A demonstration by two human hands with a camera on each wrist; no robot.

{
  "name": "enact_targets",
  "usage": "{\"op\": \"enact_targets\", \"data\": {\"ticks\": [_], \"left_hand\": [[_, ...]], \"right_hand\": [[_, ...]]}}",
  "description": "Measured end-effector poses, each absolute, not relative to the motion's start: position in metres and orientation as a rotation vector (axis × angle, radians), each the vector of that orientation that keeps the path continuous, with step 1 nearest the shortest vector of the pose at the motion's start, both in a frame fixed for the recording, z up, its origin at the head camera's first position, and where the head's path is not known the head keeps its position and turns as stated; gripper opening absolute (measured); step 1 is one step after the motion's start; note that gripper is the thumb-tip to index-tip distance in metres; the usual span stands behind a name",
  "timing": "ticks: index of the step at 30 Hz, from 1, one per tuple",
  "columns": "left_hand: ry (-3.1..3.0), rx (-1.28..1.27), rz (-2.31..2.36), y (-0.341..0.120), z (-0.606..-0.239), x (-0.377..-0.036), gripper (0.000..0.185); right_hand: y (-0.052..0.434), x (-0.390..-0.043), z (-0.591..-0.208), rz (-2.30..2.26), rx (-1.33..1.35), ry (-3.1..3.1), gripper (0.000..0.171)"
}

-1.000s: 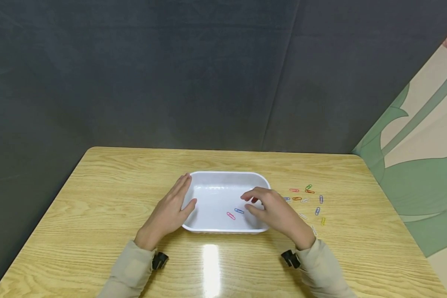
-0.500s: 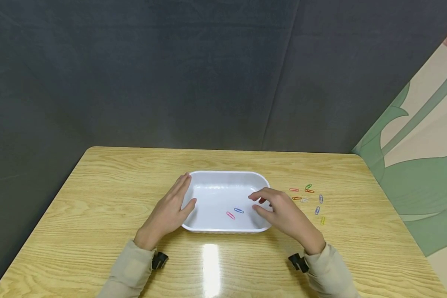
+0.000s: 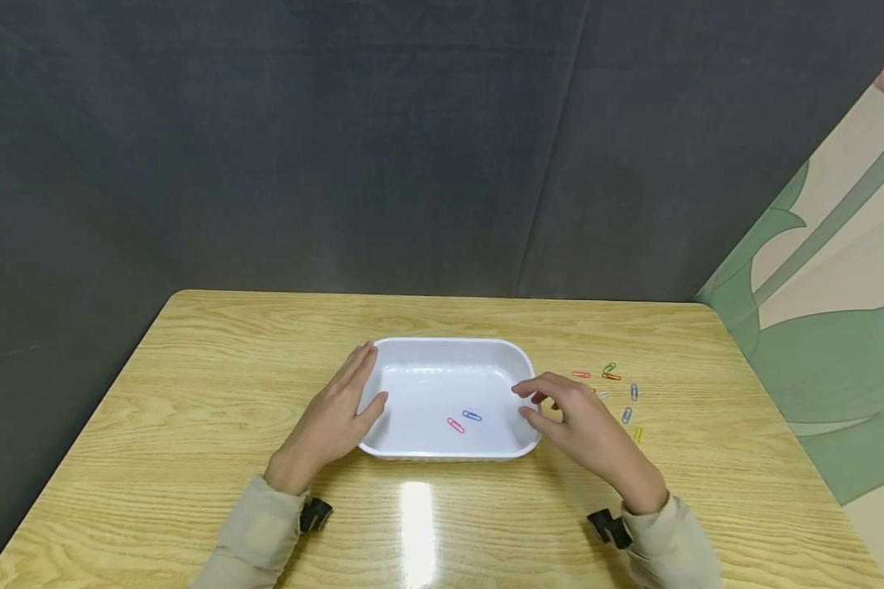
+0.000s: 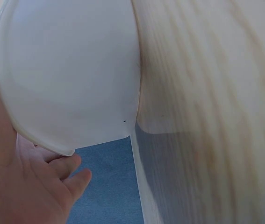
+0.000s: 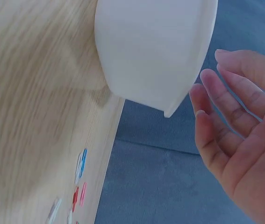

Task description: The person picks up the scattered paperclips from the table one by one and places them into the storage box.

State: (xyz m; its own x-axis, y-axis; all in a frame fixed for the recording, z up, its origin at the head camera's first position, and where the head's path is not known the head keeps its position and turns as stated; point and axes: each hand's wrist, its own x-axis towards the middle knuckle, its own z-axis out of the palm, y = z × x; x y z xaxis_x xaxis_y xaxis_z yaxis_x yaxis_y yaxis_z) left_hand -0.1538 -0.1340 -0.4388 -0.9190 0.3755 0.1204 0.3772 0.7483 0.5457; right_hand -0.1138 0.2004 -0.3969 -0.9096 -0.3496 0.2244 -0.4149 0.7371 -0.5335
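Resting flat against the left end of the white tray (image 3: 449, 360), the left hand (image 3: 331, 425) has its fingers straight and together, and its thumb lies on the tray's rim. From the left wrist view, the hand (image 4: 25, 186) sits under the tray's (image 4: 71, 70) edge, touching it. It holds nothing.

The right hand (image 3: 585, 429) hangs just above the table (image 3: 191, 393) at the tray's right end. Its fingers are loose and a little bent, spread apart, with nothing in them. From the right wrist view, the fingers (image 5: 230, 107) are near the tray's (image 5: 155, 51) rim but there is a gap between them.

The tray sits in the middle of the table. Inside it lie a pink paper clip (image 3: 455, 425) and a blue paper clip (image 3: 472, 415), close together near the front wall. The rest of the tray floor is bare white.

More paper clips (image 3: 619, 393) lie in a small scatter on the table to the right of the tray, just past the right hand. Some are red, green, orange, blue and yellow. The hand hides a few of them.

Bare wood runs all around the tray, on the left, in front and behind. The table's back edge meets a dark grey wall (image 3: 339, 147). A wall with green leaves (image 3: 840, 286) stands on the right.
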Motion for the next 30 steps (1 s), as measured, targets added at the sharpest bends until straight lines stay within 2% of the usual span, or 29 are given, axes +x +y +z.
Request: {"op": "enact_targets", "data": {"ticks": [30], "left_hand": [[-2.950, -0.630, -0.914, -0.134, -0.439, -0.153, 0.068]], "right_hand": [[0.240, -0.095, -0.410, 0.824, 0.564, -2.750, 0.022]]}}
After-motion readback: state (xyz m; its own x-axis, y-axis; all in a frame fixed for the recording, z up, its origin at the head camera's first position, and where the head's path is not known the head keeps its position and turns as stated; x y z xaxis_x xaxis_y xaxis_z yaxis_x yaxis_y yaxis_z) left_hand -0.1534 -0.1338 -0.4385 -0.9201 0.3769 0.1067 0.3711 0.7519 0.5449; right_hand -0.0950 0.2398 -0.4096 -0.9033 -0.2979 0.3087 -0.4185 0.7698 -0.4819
